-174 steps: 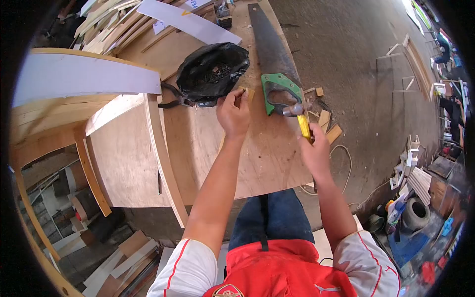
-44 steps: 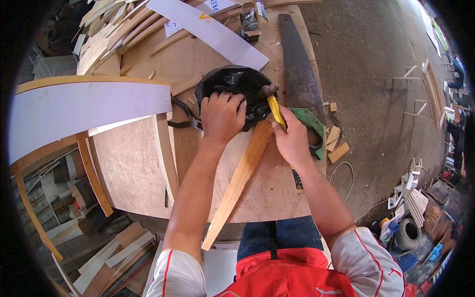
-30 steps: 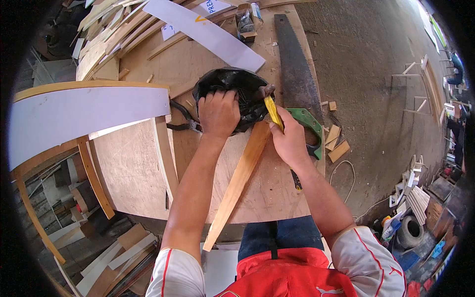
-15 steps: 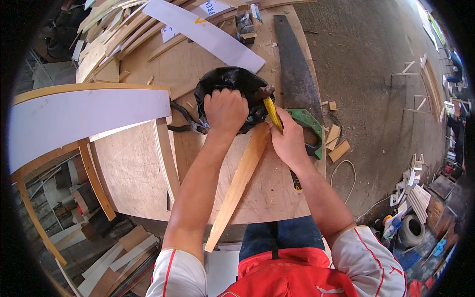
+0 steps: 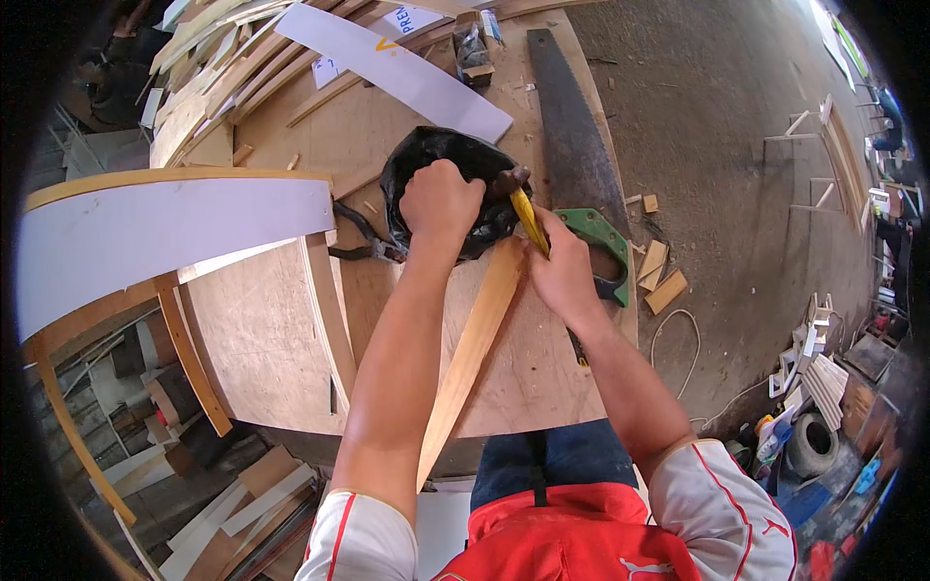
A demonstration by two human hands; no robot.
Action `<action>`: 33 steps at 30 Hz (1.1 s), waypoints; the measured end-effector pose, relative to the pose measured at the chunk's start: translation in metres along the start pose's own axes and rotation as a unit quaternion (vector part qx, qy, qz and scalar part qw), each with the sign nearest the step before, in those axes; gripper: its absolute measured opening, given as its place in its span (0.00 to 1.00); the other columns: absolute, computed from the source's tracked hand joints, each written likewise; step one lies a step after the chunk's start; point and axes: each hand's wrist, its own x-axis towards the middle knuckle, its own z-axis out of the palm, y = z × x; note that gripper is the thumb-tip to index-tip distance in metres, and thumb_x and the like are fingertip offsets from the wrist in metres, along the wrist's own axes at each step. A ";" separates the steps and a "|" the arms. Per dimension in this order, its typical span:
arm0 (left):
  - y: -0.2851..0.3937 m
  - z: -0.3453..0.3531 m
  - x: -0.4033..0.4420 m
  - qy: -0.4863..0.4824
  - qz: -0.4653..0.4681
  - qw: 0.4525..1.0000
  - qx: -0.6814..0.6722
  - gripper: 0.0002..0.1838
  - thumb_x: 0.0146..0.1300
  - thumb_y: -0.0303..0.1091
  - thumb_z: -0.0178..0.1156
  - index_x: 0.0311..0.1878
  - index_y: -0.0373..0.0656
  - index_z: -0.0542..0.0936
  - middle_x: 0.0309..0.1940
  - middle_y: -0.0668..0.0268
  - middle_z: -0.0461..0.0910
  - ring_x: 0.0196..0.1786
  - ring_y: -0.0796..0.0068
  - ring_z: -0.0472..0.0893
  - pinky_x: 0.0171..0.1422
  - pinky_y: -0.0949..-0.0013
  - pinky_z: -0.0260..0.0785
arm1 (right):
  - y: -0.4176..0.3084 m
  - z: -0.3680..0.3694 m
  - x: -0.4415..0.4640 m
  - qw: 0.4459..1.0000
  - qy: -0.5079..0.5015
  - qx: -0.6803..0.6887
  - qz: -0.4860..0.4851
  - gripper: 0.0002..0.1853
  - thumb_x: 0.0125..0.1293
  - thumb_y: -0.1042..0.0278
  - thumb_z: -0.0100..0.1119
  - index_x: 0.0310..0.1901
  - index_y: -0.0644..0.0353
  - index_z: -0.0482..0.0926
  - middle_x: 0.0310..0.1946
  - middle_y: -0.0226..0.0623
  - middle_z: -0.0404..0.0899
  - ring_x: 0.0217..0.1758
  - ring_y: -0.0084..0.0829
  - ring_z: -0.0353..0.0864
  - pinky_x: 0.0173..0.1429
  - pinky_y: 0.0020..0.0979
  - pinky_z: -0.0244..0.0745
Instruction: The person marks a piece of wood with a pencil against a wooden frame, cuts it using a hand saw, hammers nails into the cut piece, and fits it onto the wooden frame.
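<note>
My left hand (image 5: 441, 201) is closed in a fist at the mouth of a black plastic bag (image 5: 405, 155); whatever its fingers hold is hidden. In my right hand (image 5: 564, 266) is a hammer (image 5: 526, 215) with a yellow handle, gripped close to its rusty head, which rests over the bag's right side. A tapered wooden piece (image 5: 472, 358) lies below the bag, its upper end beside my right hand. Pliers (image 5: 373, 235) with black handles lie left of the bag. Just right of my right hand is a handsaw (image 5: 579, 145) with a green handle.
A white-faced frame (image 5: 174, 228) stands on the workbench (image 5: 523, 387) at left. Wood strips (image 5: 252, 68), a white board (image 5: 407, 77) and a small box (image 5: 473, 53) lie at the back. Offcuts (image 5: 664, 290) and a cord (image 5: 678, 339) are on the floor at right.
My left hand has turned slightly within the bag, its forearm shifting a little right. The hammer stays in my right hand, nearly in place. The view has shifted slightly.
</note>
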 end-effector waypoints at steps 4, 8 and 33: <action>0.003 -0.003 0.001 -0.022 0.000 1.000 0.000 0.20 0.57 0.45 0.70 0.44 0.36 0.89 0.46 0.44 0.88 0.52 0.43 0.88 0.58 0.48 0.81 | 0.000 -0.001 0.000 1.000 -0.005 0.008 0.015 0.25 0.65 0.77 0.60 0.65 0.67 0.76 0.54 0.63 0.83 0.62 0.61 0.81 0.64 0.48 0.76; 0.005 0.000 0.009 -0.028 0.031 0.998 0.036 0.21 0.57 0.43 0.70 0.46 0.35 0.88 0.47 0.44 0.88 0.53 0.42 0.87 0.60 0.48 0.80 | 0.004 0.001 0.001 0.998 -0.021 0.005 0.052 0.25 0.69 0.74 0.63 0.67 0.66 0.75 0.53 0.56 0.87 0.61 0.44 0.86 0.64 0.37 0.76; -0.030 0.104 -0.105 0.041 0.081 0.795 -0.600 0.06 0.65 0.24 0.73 0.43 0.35 0.88 0.31 0.71 0.86 0.29 0.88 0.79 0.32 0.79 0.73 | 0.018 -0.051 -0.093 0.953 -0.008 0.265 0.143 0.25 0.71 0.79 0.60 0.69 0.63 0.74 0.28 0.25 0.75 0.22 0.14 0.71 0.25 0.23 0.65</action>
